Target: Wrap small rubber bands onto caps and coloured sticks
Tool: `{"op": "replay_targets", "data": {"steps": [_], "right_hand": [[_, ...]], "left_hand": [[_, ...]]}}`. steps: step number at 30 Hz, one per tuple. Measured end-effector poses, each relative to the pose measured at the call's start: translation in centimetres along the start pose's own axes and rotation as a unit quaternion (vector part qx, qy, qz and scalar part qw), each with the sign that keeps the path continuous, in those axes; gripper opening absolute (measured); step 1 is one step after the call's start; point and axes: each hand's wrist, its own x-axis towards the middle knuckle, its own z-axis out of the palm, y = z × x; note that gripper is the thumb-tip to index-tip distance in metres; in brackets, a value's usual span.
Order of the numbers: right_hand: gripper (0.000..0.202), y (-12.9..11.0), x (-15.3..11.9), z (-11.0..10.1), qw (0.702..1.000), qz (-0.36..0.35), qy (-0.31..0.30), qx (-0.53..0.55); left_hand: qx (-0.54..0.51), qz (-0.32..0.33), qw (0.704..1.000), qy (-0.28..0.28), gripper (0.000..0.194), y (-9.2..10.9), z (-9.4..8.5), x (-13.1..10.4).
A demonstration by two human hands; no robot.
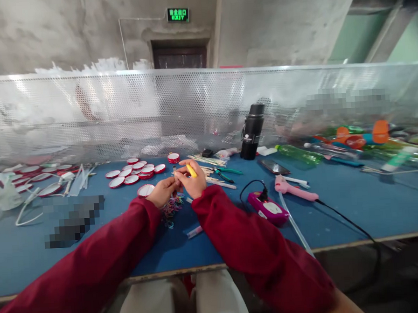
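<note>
My left hand (163, 191) and my right hand (193, 180) meet above the middle of the blue table. A slim yellow-handled tool (191, 170) is gripped in my right hand; its kind is unclear. The fingers of my left hand are pinched together at the right fingertips, and whatever they hold is too small to make out. Just under the hands lies a tangled heap of coloured strings (170, 210). A round white disc with a red rim (145, 190) rests beside my left hand, and several similar red-rimmed discs (131, 179) lie behind it.
Thin wooden sticks (215, 170) and green-handled pliers (224, 175) lie behind my right hand. To the right are a black flask (252, 133), a phone (273, 166), a pink glue gun (296, 189) with its cord, and a purple power strip (268, 209). A perforated metal screen (192, 101) borders the back.
</note>
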Motion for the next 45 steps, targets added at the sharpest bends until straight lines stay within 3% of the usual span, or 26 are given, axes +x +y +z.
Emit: {"op": "replay_targets", "data": {"steps": [8,11,15,21,25,33,45], "right_hand": [[0.029,-0.1,0.1,0.0,1.000,0.010,-0.001,-0.008],[0.029,-0.1,0.3,-0.2,0.999,0.006,0.038,0.004],[0.047,-0.7,0.7,-0.8,0.995,0.019,0.087,0.046],[0.022,-2.5,-0.3,-0.6,0.996,-0.051,0.045,0.060],[0.013,-2.7,-1.1,0.1,1.000,-0.028,0.008,0.007],[0.016,-2.0,-1.0,0.8,0.999,0.005,0.052,0.012],[0.018,-1.9,-1.1,0.8,0.996,-0.032,0.079,-0.030]], "left_hand": [[-0.103,-0.012,0.995,-0.005,0.031,-0.4,0.3,0.2],[-0.129,-0.023,0.991,0.004,0.028,-0.3,0.3,0.2],[-0.146,-0.039,0.988,0.025,0.024,0.0,0.4,0.2],[-0.169,-0.032,0.984,0.052,0.026,0.3,0.5,0.0],[-0.170,-0.027,0.983,0.070,0.033,0.5,0.6,0.0],[-0.165,-0.040,0.984,0.061,0.032,0.8,1.3,-0.3],[-0.182,-0.014,0.981,0.061,0.029,0.2,1.6,-0.2]]}}
